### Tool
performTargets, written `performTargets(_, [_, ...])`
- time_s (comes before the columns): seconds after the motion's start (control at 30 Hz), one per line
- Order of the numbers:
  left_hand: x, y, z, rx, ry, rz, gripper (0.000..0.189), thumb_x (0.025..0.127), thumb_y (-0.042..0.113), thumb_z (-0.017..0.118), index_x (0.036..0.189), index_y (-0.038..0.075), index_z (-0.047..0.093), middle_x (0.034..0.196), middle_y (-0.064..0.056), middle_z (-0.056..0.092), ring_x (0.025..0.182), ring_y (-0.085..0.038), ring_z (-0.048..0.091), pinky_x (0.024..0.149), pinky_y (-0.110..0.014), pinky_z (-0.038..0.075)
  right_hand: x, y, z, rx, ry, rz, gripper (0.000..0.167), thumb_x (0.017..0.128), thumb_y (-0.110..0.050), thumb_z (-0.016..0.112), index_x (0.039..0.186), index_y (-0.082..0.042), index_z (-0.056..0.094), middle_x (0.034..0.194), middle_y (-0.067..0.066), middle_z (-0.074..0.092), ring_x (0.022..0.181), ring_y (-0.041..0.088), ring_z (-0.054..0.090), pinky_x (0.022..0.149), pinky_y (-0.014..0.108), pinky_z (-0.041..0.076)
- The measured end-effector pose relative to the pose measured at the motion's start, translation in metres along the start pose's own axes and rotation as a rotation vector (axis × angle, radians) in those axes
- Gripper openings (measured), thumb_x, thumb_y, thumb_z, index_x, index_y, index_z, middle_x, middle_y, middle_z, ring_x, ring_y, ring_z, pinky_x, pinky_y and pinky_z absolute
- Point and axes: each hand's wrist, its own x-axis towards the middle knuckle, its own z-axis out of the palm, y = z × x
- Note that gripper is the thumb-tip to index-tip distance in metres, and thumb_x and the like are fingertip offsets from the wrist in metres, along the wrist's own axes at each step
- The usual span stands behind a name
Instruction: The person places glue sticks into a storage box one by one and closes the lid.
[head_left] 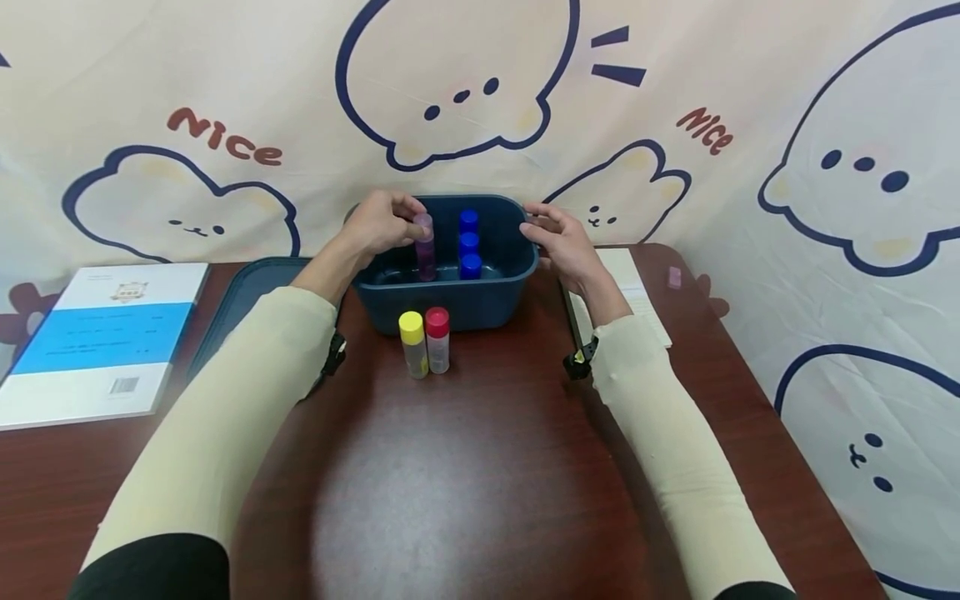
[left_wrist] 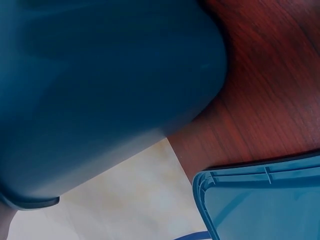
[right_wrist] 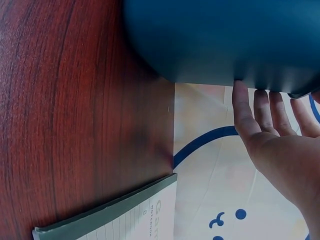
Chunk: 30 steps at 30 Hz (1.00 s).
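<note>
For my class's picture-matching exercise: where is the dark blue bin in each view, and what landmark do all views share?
Head: dark blue bin near the centre.
Left wrist: bin at upper left.
Right wrist: bin at upper right.
Shared landmark: brown wooden tabletop.

Arms stretched forward; left hand pinching, right hand fingers extended.

One bin
Inside: three blue-capped tubes, one purple tube; in front: one yellow-capped tube, one red-capped tube.
</note>
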Motion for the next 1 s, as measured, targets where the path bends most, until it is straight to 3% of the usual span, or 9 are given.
performTargets(0.63, [-0.002, 0.002, -0.004, -0.069, 0.032, -0.018, 0.039, 0.101, 0.006, 0.061, 0.140, 0.003, 0.055, 0.137, -0.015, 0.054, 0.118, -0.027, 0.055, 0.105, -0.035, 0.049, -0.001, -0.001, 0.001, -0.012, 0.003, 0.007, 0.045, 0.104, -0.019, 0.060, 0.148, -0.013, 0.050, 0.145, 0.012, 0.050, 0.121, 0.034, 0.058, 0.101, 0.052, 0.050])
performTargets(1.0, [-0.013, 0.007, -0.010, -0.072, 0.049, 0.008, 0.041, 0.101, 0.011, 0.064, 0.140, 0.004, 0.055, 0.140, -0.014, 0.053, 0.120, -0.026, 0.054, 0.105, -0.035, 0.048, 0.000, 0.000, 0.001, -0.015, 0.008, -0.002, 0.045, 0.104, -0.020, 0.061, 0.147, -0.014, 0.051, 0.145, 0.012, 0.050, 0.121, 0.035, 0.058, 0.102, 0.053, 0.049])
